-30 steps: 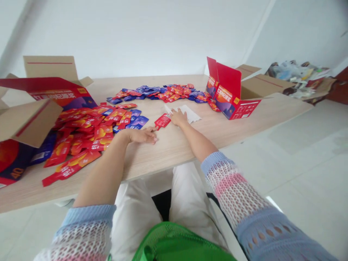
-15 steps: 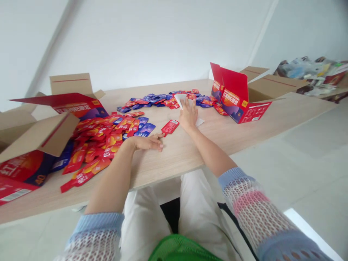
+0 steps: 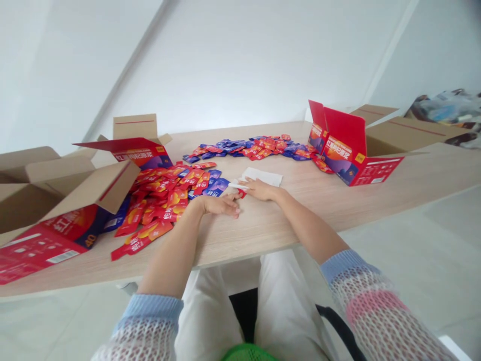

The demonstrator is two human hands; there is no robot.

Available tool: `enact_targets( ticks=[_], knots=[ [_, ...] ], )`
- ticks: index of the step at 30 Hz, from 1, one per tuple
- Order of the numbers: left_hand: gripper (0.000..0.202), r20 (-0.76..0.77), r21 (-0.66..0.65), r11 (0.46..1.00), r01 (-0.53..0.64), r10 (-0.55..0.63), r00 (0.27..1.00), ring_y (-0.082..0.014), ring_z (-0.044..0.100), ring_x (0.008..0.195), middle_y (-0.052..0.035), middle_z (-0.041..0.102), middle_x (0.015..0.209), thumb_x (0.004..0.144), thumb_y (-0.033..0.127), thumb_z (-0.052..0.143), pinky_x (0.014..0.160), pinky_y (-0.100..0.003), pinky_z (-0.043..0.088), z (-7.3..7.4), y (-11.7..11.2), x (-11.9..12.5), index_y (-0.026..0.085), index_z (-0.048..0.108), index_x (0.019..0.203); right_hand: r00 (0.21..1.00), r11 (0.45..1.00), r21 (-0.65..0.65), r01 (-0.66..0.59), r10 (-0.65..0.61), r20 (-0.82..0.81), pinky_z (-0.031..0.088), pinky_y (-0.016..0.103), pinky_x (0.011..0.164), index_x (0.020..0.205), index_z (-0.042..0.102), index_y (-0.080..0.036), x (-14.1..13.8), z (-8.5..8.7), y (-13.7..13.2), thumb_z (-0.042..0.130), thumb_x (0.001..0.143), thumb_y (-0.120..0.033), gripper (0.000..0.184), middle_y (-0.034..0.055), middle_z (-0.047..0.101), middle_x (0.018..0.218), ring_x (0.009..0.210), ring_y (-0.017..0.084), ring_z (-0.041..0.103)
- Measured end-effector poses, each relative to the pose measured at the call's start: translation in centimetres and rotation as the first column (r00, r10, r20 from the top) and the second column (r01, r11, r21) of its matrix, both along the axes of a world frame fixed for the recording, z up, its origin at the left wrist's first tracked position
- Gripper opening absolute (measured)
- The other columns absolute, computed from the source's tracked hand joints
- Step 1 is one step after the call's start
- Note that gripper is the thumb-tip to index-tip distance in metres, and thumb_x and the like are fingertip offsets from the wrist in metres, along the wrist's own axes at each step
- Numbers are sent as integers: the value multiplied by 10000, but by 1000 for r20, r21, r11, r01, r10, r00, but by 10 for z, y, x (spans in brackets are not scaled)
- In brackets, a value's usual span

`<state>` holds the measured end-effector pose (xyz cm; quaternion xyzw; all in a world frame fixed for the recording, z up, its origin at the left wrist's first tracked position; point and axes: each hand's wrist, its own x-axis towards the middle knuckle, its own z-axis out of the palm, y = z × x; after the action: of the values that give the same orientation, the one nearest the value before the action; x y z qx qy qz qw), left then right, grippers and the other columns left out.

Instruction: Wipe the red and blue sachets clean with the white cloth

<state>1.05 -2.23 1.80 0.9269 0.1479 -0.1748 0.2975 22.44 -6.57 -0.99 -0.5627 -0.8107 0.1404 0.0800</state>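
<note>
Laying its fingers nearly flat on the white tissue [image 3: 265,176], the right hand [image 3: 260,190] covers most of the red pouch [image 3: 242,193] on the desk [image 3: 263,228]; whether those fingers pinch the tissue cannot be told. The left hand [image 3: 220,205] holds its fingers loosely apart, one tip at the pouch's visible edge. The frame cuts off the left-hand box [image 3: 37,250].

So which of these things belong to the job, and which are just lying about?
Part of the job, it seems:
red pouch, mostly covered, by the left hand
white sheet, under the right hand
probably the piled red and blue pouches and open boxes

Likely just lying about:
heaped plastic bags, far right
</note>
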Motion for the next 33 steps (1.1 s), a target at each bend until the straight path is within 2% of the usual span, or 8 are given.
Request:
enact_targets(
  ticks=[4, 9, 15, 18, 23, 26, 30, 33],
  knots=[
    [464, 14, -17, 1000, -4, 4, 1000, -253, 162, 1385, -19, 275, 1485, 849, 626, 474, 1147, -384, 111, -2, -1, 1, 193, 640, 865, 994, 996, -11, -84, 83, -66, 102, 462, 1157, 1432, 374, -328, -2, -4, 3, 299, 976, -322, 461, -40, 276, 1521, 1435, 195, 109],
    [490, 21, -51, 998, -21, 22, 1000, -267, 79, 1410, -16, 358, 1439, 800, 676, 522, 1145, -398, 95, 1, -4, 1, 199, 626, 836, 989, 990, 121, -69, 83, -119, 79, 437, 1157, 1427, 394, -277, 16, -19, 18, 307, 976, -307, 460, 5, 318, 1508, 1423, 186, 176],
    [510, 30, -75, 997, -29, 32, 999, -276, 66, 1423, -32, 288, 1492, 765, 689, 562, 1141, -367, 118, 3, -4, 0, 190, 641, 829, 973, 971, 127, 200, -183, -139, 178, 387, 1139, 1463, 338, -229, 34, -24, 28, 327, 970, -365, 511, 56, 260, 1533, 1390, 229, 276],
    [493, 38, -70, 997, -16, 18, 999, -265, 62, 1426, -19, 257, 1517, 775, 671, 562, 1143, -360, 115, 1, -2, -1, 195, 656, 863, 948, 940, 133, 313, -301, -107, 239, 387, 1113, 1463, 338, -215, 38, -22, 27, 320, 972, -349, 510, 81, 317, 1509, 1351, 252, 350],
    [543, 44, -95, 995, -37, 42, 998, -263, 65, 1424, 4, 218, 1543, 808, 694, 487, 1141, -357, 140, -1, 1, -4, 201, 676, 935, 889, 880, 134, 456, -459, -10, 252, 460, 1094, 1459, 337, -187, 50, -21, 26, 286, 978, -331, 505, 127, 347, 1489, 1335, 287, 368],
    [567, 45, -82, 996, -19, 23, 999, -257, 63, 1425, 10, 212, 1547, 817, 702, 466, 1148, -347, 118, -2, 3, -5, 199, 684, 958, 856, 852, 96, 515, -517, -5, 208, 537, 1097, 1468, 310, -185, 64, -22, 23, 264, 981, -326, 508, 138, 311, 1505, 1376, 295, 291],
    [584, 50, -83, 996, -23, 27, 998, -238, 84, 1429, 12, 175, 1558, 827, 706, 450, 1142, -305, 157, -4, 4, -5, 195, 689, 980, 887, 886, 60, 460, -454, -89, 89, 595, 1113, 1464, 320, -241, 89, -20, 17, 291, 971, -337, 503, 65, 232, 1543, 1436, 275, 88],
    [588, 48, -80, 997, -18, 22, 999, -238, 85, 1432, 18, 160, 1563, 815, 718, 458, 1138, -299, 168, -5, 5, -6, 204, 696, 976, 896, 895, 197, 400, -337, -291, 78, 513, 1151, 1476, 298, -249, 101, -12, 14, 277, 967, -325, 515, 38, 294, 1524, 1433, 229, 128]
  ],
)
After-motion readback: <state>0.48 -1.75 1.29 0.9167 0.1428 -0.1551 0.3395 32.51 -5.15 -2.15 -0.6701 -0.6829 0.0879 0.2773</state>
